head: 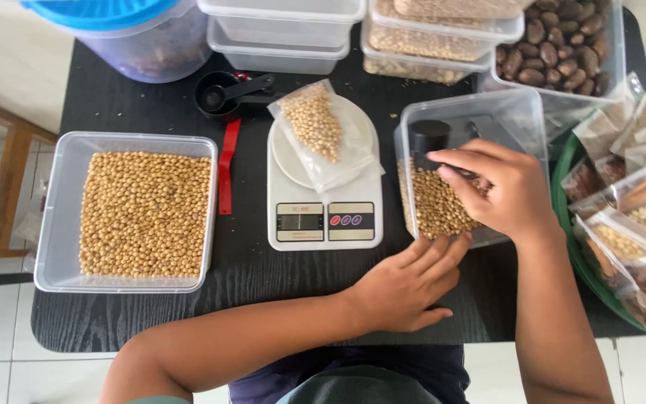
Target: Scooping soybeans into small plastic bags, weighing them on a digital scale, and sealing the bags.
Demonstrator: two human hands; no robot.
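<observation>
I see a matt black table [263,277] with a rough, wood-like grain. The tubs [57,224] look like clear, slightly frosted plastic. At centre frame, the scale [325,217] is smooth glossy white plastic, and the bag [323,138] on it is thin shiny film. The scoop [429,138] at centre right looks matt black plastic.

I see a clear plastic tub [466,142], tipped on its side right of the white scale [325,196], soybeans [435,206] heaped low inside; a black scoop [429,138], apparently empty, sits above them.
</observation>
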